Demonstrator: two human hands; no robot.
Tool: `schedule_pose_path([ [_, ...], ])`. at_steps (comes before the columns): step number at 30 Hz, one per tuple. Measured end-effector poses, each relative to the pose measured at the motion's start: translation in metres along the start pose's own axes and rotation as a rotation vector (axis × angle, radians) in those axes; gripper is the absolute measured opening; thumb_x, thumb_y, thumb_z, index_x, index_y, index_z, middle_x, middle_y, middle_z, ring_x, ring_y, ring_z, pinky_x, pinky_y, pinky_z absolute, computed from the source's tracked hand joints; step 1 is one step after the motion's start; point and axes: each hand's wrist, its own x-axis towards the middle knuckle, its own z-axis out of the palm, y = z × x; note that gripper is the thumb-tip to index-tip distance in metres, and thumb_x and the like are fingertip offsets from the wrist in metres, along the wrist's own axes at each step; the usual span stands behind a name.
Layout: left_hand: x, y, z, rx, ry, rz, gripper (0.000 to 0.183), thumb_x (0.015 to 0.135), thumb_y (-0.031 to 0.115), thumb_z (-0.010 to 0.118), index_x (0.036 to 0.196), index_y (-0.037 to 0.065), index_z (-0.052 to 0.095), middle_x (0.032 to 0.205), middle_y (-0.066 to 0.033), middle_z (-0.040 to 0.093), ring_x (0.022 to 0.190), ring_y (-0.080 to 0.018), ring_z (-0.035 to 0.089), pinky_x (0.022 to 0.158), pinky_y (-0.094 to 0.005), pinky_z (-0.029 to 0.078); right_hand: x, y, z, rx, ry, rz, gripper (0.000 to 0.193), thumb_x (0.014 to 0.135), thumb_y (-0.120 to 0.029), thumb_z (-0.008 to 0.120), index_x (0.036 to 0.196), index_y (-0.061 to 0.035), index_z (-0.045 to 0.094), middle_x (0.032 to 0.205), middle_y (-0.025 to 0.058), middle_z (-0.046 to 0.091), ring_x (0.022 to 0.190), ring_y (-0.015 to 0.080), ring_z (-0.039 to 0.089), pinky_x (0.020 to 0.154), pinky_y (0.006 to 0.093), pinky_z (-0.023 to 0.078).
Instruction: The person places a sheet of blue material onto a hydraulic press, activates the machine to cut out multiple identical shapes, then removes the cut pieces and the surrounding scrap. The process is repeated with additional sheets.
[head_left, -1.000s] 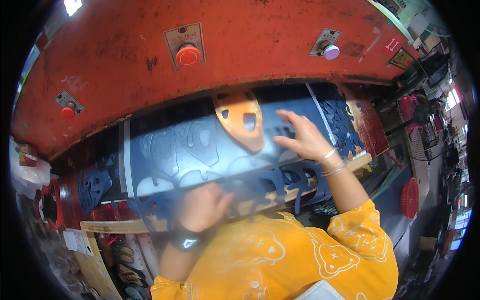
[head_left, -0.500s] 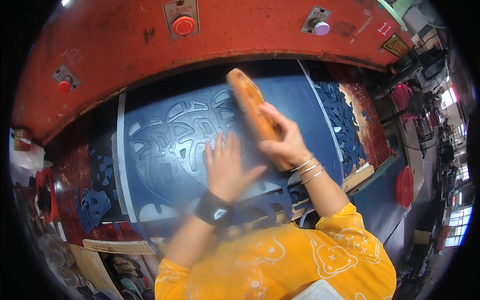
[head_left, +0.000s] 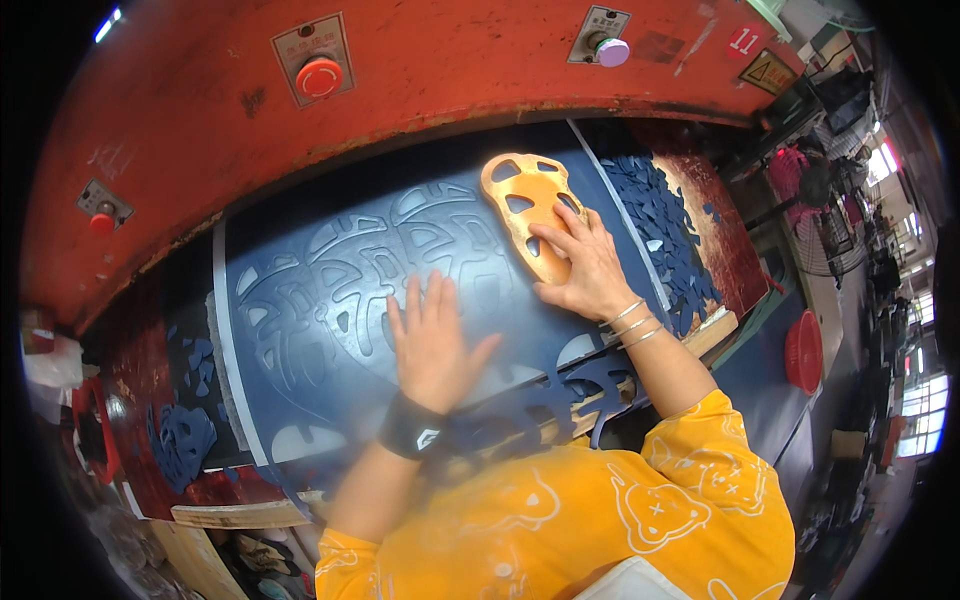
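Note:
An orange, sole-shaped cutting die (head_left: 541,191) with several cut-out openings lies face up on a dark blue sheet (head_left: 505,335). My right hand (head_left: 588,258) grips its near right side, thumb at the lower end and fingers over the top and an opening. To the left, my left hand (head_left: 432,345) rests on the sheet or just over it, fingers spread, holding nothing. Curved outlines with openings (head_left: 345,270) mark the sheet to the left of the die. Whether the die lies flat all round cannot be made out.
A red machine beam (head_left: 420,75) with a red push button (head_left: 319,78) spans the far side. Dark blue scraps (head_left: 655,220) heap at the right, and more scraps (head_left: 183,440) lie left. A cut-out blue strip (head_left: 520,415) hangs along the near edge. A red basket (head_left: 804,352) stands right.
The cutting die has gone from tilted on edge to face up, farther right on the sheet, with my right hand still on it. My left hand has shifted slightly in the picture.

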Motion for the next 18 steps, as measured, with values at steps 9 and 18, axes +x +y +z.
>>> schedule_pose_path([
  [9, -0.025, -0.013, -0.067, -0.862, -0.129, -0.264, 0.004, 0.085, 0.004, 0.063, 0.083, 0.000, 0.065, 0.077, -0.0045, 0.060, 0.066, -0.0100, 0.056, 0.059, -0.0226, 0.043, 0.063, 0.047, -0.016, 0.414, 0.551, 0.077, 0.058, 0.083, -0.030, 0.067, 0.134, -0.0071, 0.050, 0.144, 0.0229, 0.037, 0.136, 0.0367, 0.032, 0.111, 0.0442, 0.026],
  [18, 0.016, -0.036, -0.008, -0.335, 0.148, -0.020, 0.025, 0.070, 0.011, 0.075, 0.065, 0.005, 0.051, 0.068, -0.0120, 0.049, 0.068, -0.0337, 0.050, 0.059, -0.0407, 0.040, 0.223, 0.040, -0.073, 0.278, 1.286, -0.072, 0.070, 0.090, -0.038, 0.056, 0.145, -0.0024, 0.030, 0.146, 0.0268, 0.028, 0.137, 0.0409, 0.024, 0.113, 0.0497, 0.017],
])
